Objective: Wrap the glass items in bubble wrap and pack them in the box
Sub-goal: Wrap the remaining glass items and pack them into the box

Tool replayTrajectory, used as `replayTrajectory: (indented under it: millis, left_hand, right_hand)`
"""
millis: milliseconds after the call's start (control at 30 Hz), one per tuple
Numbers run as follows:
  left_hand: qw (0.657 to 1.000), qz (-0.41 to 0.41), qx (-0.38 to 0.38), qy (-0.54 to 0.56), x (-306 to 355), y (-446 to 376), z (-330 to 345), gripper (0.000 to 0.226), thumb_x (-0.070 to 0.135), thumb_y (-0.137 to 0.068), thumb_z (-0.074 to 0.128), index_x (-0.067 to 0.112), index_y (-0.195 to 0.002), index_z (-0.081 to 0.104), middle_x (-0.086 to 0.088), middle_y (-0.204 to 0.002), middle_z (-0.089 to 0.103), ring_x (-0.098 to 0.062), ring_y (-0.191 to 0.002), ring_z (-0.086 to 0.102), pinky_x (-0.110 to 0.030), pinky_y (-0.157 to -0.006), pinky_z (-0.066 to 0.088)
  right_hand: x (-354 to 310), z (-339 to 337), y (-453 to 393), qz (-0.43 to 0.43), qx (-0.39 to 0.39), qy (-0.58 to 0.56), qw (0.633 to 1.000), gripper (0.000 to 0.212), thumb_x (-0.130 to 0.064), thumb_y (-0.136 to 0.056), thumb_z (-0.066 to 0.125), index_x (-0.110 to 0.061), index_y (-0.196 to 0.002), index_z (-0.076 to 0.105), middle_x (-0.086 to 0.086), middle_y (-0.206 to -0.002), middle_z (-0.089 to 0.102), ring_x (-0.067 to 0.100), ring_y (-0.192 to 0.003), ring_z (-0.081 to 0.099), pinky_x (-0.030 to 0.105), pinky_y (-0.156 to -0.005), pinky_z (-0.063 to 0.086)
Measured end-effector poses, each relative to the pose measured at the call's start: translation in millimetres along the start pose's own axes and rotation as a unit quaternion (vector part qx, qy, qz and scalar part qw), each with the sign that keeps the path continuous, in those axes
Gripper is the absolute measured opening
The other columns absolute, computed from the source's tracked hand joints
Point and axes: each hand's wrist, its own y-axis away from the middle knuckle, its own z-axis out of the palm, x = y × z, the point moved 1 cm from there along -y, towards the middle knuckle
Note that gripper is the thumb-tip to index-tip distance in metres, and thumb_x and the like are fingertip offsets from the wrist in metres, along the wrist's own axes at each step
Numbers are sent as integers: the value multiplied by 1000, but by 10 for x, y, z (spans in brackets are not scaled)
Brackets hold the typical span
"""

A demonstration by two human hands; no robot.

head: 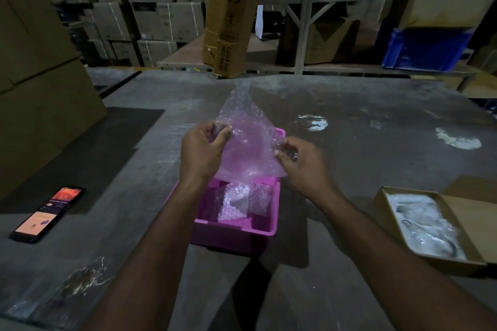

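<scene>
A clear sheet of bubble wrap (246, 126) hangs in the air over a pink box (265, 230) on the grey table. My left hand (203, 152) pinches the sheet's left edge. My right hand (301, 160) pinches its right edge. Inside the pink box lies a bundle wrapped in bubble wrap (238, 200). I cannot see any bare glass item in the sheet.
A phone (47, 213) with a lit screen lies at the left. An open cardboard box (454, 215) holding clear plastic wrap sits at the right. Large cartons (40, 80) stand at the far left, and a long carton (231, 13) leans behind the table.
</scene>
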Motion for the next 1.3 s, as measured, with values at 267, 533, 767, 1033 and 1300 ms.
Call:
replayTrajectory:
  millis: [267,533,767,1033,1300]
  left_hand:
    - [998,40,22,35,107,-61,-142,12,24,-95,72,16,-103,76,4,-96,76,-9,-93,72,-24,-84,58]
    - [999,32,4,43,40,-60,-181,14,21,-100,64,16,-106,76,4,-97,77,-9,-95,72,-28,-89,58]
    - [999,9,51,12,29,11,-78,48,42,-95,67,20,-136,55,1,-133,54,-13,-120,56,-36,-101,54]
    - [997,23,-62,-42,22,329,357,87,49,-75,84,26,-146,39,4,-131,54,-10,-110,59,-32,-93,55]
    - [985,-40,-166,9,-73,315,310,77,53,-79,79,26,-144,49,5,-114,66,-10,-94,70,-36,-77,64]
  right_hand:
    - [-12,-151,-71,14,34,-41,998,17,-16,-100,59,-14,-94,74,4,-87,74,16,-79,67,36,-74,54]
    - [-92,-248,-55,68,6,-183,981,29,-21,-107,46,-11,-105,73,6,-105,75,11,-100,67,26,-87,50]
    - [-104,-272,-94,160,62,-332,928,12,0,-95,63,-9,-91,70,2,-78,72,4,-64,64,17,-61,52]
    - [-191,-166,-50,212,32,-421,882,7,-1,-93,65,-7,-90,66,2,-72,70,10,-63,65,23,-62,57]
    - [-71,-308,-56,187,75,-385,901,9,1,-98,58,-7,-97,61,8,-82,65,14,-70,61,31,-72,52]
